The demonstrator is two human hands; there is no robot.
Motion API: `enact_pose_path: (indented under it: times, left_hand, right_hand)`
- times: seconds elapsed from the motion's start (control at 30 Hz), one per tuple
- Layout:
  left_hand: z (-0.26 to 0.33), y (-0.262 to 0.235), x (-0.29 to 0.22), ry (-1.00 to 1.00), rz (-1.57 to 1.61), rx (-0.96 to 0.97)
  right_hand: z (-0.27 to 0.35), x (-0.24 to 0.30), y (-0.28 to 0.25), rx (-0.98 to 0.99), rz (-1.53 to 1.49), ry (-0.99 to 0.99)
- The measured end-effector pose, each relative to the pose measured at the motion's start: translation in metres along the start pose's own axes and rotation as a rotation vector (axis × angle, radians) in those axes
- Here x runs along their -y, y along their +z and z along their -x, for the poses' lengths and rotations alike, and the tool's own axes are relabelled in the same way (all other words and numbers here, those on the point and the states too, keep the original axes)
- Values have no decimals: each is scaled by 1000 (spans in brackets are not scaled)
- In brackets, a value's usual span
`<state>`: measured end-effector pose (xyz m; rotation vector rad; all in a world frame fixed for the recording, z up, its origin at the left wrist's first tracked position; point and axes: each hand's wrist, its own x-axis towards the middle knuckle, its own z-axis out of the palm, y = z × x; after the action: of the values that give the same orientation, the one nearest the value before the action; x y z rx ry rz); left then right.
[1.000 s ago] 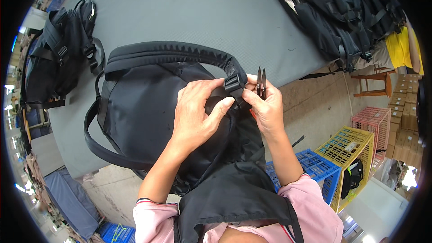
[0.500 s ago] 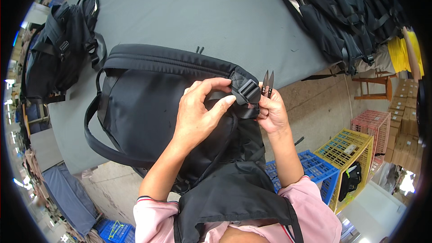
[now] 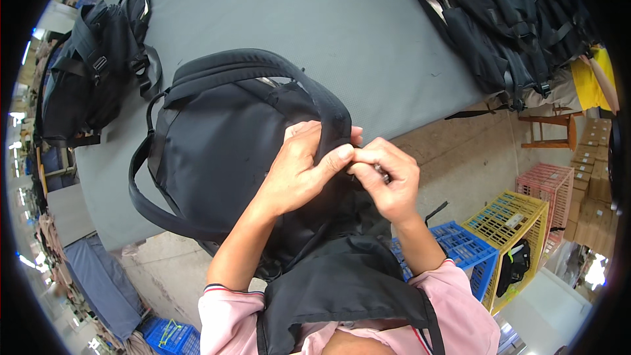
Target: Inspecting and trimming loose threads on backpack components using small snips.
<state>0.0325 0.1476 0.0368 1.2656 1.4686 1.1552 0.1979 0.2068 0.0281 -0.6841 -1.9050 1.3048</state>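
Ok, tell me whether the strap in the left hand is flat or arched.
Arched: the strap bows away from the black backpack and curves round to the left hand.

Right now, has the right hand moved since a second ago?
Yes: the right hand moved down the picture, nearer the blue crate on the right.

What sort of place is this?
Probably a bag workshop or factory: one black backpack is being handled, more black bags are heaped on the large grey table, and plastic crates and stacked cardboard boxes stand nearby.
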Motion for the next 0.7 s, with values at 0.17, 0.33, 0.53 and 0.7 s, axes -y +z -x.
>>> enact_pose_path:
  times: [0.17, 0.33, 0.53, 0.7]
  left_hand:
    - [-1, -4, -4, -107, 252, 79]
    - [2, -8, 0, -231, 532, 94]
    - [-1, -8, 15, -159, 668, 110]
    - [-3, -10, 17, -188, 637, 107]
  right_hand:
    - [-21, 5, -1, -157, -106, -18]
    - [-56, 0, 7, 140, -500, 383]
    - [-50, -10, 12, 123, -708, 370]
    - [-33, -6, 5, -30, -390, 267]
